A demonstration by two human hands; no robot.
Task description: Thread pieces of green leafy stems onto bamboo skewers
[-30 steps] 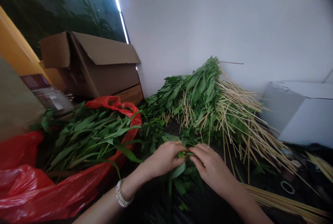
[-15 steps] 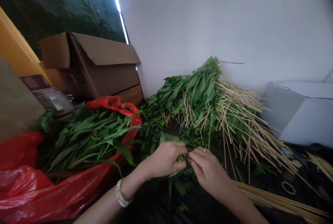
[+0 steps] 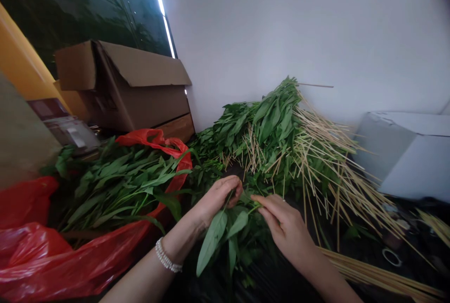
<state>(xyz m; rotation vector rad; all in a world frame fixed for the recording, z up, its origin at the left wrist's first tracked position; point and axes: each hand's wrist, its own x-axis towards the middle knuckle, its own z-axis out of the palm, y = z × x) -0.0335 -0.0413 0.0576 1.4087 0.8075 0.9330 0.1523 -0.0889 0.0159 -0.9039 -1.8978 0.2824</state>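
Note:
My right hand (image 3: 283, 216) pinches a green stem of leafy greens (image 3: 240, 224), which look like water spinach, between thumb and forefinger. The broad leaves hang down below and to the left of those fingertips. Just left of it my left hand (image 3: 223, 194), with a beaded bracelet at the wrist, is turned with its fingers curled closed. A long leaf (image 3: 213, 242) hangs from under its fingers, and a thin stem seems to run up into them. The fingertips of both hands are a short gap apart. More leaves lie beneath them on a dark surface.
At left, a red plastic bag (image 3: 101, 265) holds more loose greens (image 3: 119, 185). Ahead lie piled greens (image 3: 274, 110) with thin bamboo sticks (image 3: 337, 167). More sticks (image 3: 379, 272) lie at lower right. A cardboard box (image 3: 147, 101) and a white box (image 3: 415, 153) stand behind.
My hands have moved apart. The left has turned over and shifted up and left, the right slightly right. Broad leaves now hang in view between them.

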